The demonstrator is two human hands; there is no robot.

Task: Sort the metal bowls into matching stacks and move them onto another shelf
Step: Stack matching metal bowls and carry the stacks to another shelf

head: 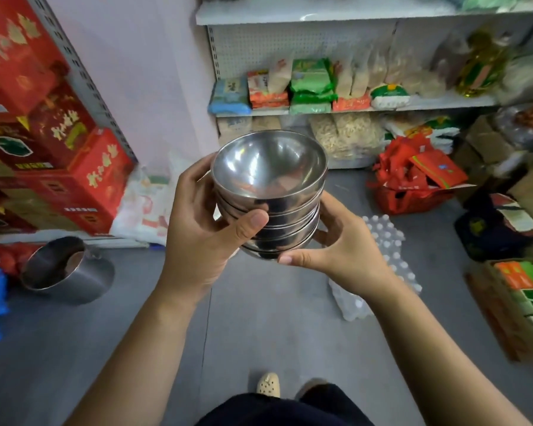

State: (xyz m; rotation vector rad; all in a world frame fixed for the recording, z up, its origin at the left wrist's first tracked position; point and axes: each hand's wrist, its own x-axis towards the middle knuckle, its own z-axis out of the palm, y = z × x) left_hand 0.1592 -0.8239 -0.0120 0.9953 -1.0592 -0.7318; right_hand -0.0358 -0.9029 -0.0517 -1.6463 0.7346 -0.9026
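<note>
Left hand [197,235] is curled round the left side of the stack of metal bowls [270,179], thumb pressed across the front rims, fingers wrapped behind. Right hand [348,256] cups the bottom bowl from below and the right, thumb hooked under the base. Both hands have it, held up in the air over the grey floor [259,318], facing the shelf [351,106] of packets. Now the risk: nested, slick steel, and the rims look slightly uneven. A loosened thumb or a quick turn could send the upper bowls sliding off, clattering down near the steel pot [65,269] or the pack of bottles [388,250]. And that shelf looks crowded, so squeezing the stack in could topple goods.
</note>
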